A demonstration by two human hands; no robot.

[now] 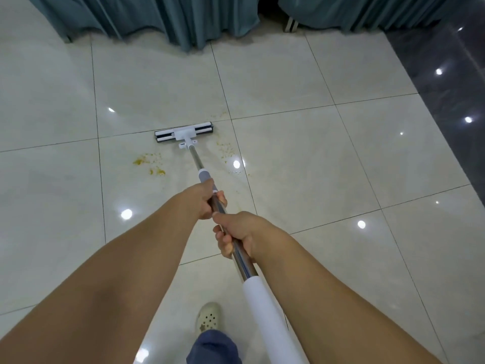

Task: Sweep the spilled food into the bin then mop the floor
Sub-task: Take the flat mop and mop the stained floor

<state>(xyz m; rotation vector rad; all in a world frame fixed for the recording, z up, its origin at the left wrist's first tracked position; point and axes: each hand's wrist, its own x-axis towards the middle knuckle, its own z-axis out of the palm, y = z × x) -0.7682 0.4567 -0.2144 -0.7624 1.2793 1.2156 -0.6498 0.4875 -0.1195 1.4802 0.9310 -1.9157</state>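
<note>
Open floor (301, 158) around mop head (183, 132); curtains (157, 19), perhaps a furniture leg (291, 24), beyond.

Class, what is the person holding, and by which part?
A mop, gripped by its steel shaft: left hand just behind the grey collar, right hand nearer the body, ahead of the white grip.

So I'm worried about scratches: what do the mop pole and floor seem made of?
The mop pole looks like polished metal, mirror-bright, with a white grip, maybe plastic. The floor looks like glazed ceramic tile: glossy cream, sharp light reflections, thin grout lines.
</note>
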